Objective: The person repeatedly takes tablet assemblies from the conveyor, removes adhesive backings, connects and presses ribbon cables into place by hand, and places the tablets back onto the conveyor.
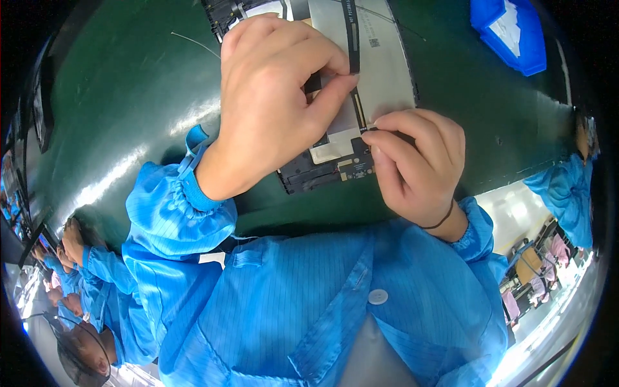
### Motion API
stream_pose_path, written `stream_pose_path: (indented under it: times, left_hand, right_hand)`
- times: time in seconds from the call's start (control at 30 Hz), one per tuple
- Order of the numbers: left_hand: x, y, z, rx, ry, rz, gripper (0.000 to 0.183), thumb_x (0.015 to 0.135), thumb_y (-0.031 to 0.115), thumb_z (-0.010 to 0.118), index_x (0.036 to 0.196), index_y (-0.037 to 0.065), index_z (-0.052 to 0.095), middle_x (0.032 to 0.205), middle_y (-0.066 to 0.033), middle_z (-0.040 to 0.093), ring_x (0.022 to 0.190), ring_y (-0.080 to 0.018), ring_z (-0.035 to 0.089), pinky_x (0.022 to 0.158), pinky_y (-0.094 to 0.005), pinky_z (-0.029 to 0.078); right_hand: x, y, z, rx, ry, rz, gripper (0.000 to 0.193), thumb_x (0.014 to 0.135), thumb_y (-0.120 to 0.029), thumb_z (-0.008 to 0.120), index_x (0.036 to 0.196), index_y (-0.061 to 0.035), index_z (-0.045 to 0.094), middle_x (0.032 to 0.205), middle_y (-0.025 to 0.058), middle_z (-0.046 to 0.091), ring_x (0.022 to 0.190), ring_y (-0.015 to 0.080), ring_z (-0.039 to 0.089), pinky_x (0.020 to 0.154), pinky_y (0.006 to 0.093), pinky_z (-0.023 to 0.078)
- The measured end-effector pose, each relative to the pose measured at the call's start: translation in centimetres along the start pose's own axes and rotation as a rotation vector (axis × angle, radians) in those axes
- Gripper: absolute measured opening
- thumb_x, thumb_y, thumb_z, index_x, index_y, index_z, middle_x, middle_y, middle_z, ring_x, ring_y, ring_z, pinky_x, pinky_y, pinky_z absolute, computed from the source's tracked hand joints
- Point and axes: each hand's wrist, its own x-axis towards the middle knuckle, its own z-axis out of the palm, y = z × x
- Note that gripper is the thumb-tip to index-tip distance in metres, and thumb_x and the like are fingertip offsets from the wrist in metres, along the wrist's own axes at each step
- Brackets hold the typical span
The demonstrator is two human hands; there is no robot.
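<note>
An opened phone-like or tablet-like device (303,175) lies on the green work surface, its silver battery (393,74) facing up. A narrow black flex cable (351,35) runs lengthwise over the battery to the dark circuit board end nearest me. My left hand (274,97) reaches over the device, thumb and index finger pinched on the cable about halfway along. At the cable's lower end, beside the small board (354,169), my right hand (422,155) has its thumb and fingertips closed together. The exact contact there is partly hidden by the fingers.
A blue plastic bin (509,32) with something white inside stands at the far right of the green table (129,97). Thin wire-like strands lie near the device. Other people in blue work clothes sit at the left (106,264) and right (564,200).
</note>
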Motion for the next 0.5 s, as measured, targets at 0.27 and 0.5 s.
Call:
stream_pose_path:
  times: [0.27, 0.5]
  left_hand:
    - [-0.03, 0.12, 0.15, 0.059, -0.014, 0.020, 0.019, 0.067, 0.014, 0.081, 0.072, 0.008, 0.064, 0.077, -0.0030, 0.061, 0.081, -0.0241, 0.057, 0.081, -0.0367, 0.039]
    - [0.03, 0.21, 0.05, 0.065, -0.010, 0.033, 0.018, 0.068, 0.014, 0.081, 0.072, 0.008, 0.065, 0.078, -0.0029, 0.061, 0.080, -0.0241, 0.056, 0.080, -0.0367, 0.039]
  right_hand:
    - [-0.04, 0.04, -0.06, 0.010, -0.005, 0.010, 0.023, 0.067, -0.009, 0.071, 0.089, -0.0118, 0.068, 0.097, -0.0003, 0.064, 0.092, 0.0215, 0.059, 0.080, 0.0359, 0.042]
    - [-0.02, 0.02, -0.02, -0.001, 0.006, -0.001, 0.022, 0.067, -0.010, 0.071, 0.089, -0.0117, 0.068, 0.097, -0.0002, 0.064, 0.091, 0.0215, 0.059, 0.079, 0.0359, 0.042]
